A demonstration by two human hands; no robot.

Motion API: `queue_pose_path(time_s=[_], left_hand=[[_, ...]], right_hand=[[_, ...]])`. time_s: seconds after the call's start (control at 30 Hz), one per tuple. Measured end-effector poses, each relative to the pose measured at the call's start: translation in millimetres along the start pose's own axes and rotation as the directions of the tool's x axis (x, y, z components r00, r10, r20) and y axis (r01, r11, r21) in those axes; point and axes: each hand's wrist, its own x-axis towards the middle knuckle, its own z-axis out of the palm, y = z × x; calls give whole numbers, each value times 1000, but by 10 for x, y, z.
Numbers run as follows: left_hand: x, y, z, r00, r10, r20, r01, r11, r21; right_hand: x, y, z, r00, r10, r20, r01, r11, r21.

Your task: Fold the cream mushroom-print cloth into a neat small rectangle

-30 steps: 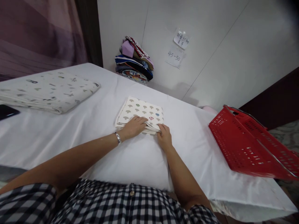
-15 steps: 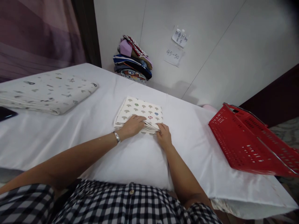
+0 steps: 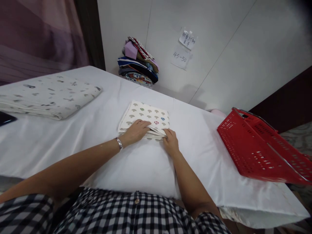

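A folded white cloth [image 3: 148, 113] with grey mushroom prints and a few coloured ones lies flat in front of me on the white-covered table [image 3: 195, 139]. My left hand [image 3: 136, 131], with a silver bracelet at the wrist, grips the near edge of the cloth, its thumb hidden. My right hand [image 3: 171, 141] pinches the near right corner. Between the hands the top layer lifts a little from the layers under it.
A larger folded printed cloth [image 3: 51, 96] lies at the left, beside a dark flat device [image 3: 6, 118]. A fabric pile [image 3: 138, 63] stands by the wall, below paper signs [image 3: 184, 48]. A red basket [image 3: 258, 152] sits at the right.
My left hand has slid slightly left along the near edge of the cloth. My right hand stays at the corner.
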Motion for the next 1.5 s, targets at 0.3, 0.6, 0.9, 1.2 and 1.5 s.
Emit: queue_pose_path(time_s=[0.3,0.6,0.9,1.2,1.5], left_hand=[[-90,-95,36,999,32,-31,-32,999,-2],[-82,-169,-28,1000,0,12,0,1000,10],[-207,-221,-45,998,-9,56,8,1000,9],[-422,-516,-111,999,31,26,-30,999,-20],[-658,-651,-150,995,-94,-43,90,992,-85]], right_hand=[[2,24,25,1000,0,-8,0,1000,-3],[-7,-4,23,999,-16,-40,15,1000,-15],[-6,3,17,1000,-3,-14,3,1000,-9],[-11,14,27,1000,-4,-31,4,1000,18],[-19,27,46,999,17,-42,-16,1000,24]])
